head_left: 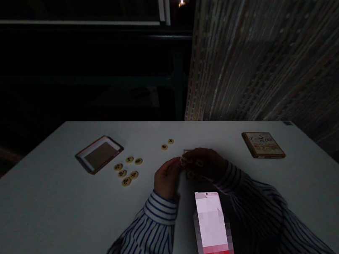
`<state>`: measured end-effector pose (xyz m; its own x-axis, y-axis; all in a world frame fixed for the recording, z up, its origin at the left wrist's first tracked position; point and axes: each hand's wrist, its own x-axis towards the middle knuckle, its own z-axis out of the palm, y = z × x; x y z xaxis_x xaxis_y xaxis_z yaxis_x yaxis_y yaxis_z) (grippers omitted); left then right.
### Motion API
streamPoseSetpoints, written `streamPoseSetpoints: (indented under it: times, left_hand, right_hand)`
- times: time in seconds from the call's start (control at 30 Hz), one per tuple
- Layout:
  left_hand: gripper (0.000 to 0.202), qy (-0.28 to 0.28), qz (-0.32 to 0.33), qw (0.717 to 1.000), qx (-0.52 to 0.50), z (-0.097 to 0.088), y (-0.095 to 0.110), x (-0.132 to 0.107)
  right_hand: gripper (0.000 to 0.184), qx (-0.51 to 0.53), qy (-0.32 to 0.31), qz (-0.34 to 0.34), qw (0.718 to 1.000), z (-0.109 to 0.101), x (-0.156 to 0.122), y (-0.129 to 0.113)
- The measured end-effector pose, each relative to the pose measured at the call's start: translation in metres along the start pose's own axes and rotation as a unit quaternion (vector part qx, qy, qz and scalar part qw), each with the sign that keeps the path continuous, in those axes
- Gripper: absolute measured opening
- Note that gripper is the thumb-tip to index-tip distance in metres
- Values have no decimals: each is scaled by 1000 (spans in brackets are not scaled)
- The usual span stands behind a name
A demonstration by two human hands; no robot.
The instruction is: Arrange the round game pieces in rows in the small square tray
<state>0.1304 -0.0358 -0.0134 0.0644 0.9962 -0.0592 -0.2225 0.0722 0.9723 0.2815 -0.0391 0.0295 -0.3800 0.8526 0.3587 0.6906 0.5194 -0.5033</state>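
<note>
The scene is dim. My left hand [166, 179] and my right hand [208, 161] meet over the middle of the white table [43, 222], both in striped sleeves. Their fingers are curled together around small round wooden tokens [183, 161], one showing pale between the fingertips. More tokens seem to lie under the hands, but that is hard to make out. Several round tokens [128, 170] with dark marks lie in a cluster to the left. Two more tokens [167, 144] lie just beyond the hands.
An open box tray [99, 154] sits at the left beyond the cluster. A box lid [263, 145] with a printed picture lies at the right. A blurred phone-like object [212, 231] stands near me. A brick wall rises at right.
</note>
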Motion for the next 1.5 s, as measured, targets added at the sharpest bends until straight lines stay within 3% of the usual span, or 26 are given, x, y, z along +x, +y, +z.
streamPoseSetpoints:
  times: [0.4,0.73,0.93,1.17,1.5]
  left_hand:
    - [29,-28,36,999,30,2,3,-1]
    - [30,20,27,996,85,1,-1,0]
    - [24,44,45,992,109,2,-2,-1]
    - [23,47,57,986,149,2,-4,0]
    - [23,39,83,976,196,-1,-13,2]
  right_hand:
    - [25,-84,-29,-37,995,-1,-1,1]
    - [23,-153,-44,-27,987,-9,-2,2]
    - [27,-175,-62,-17,982,-18,-5,14]
    - [28,-190,-79,25,978,-35,-8,19]
    - [33,-243,-190,106,945,-42,-12,29]
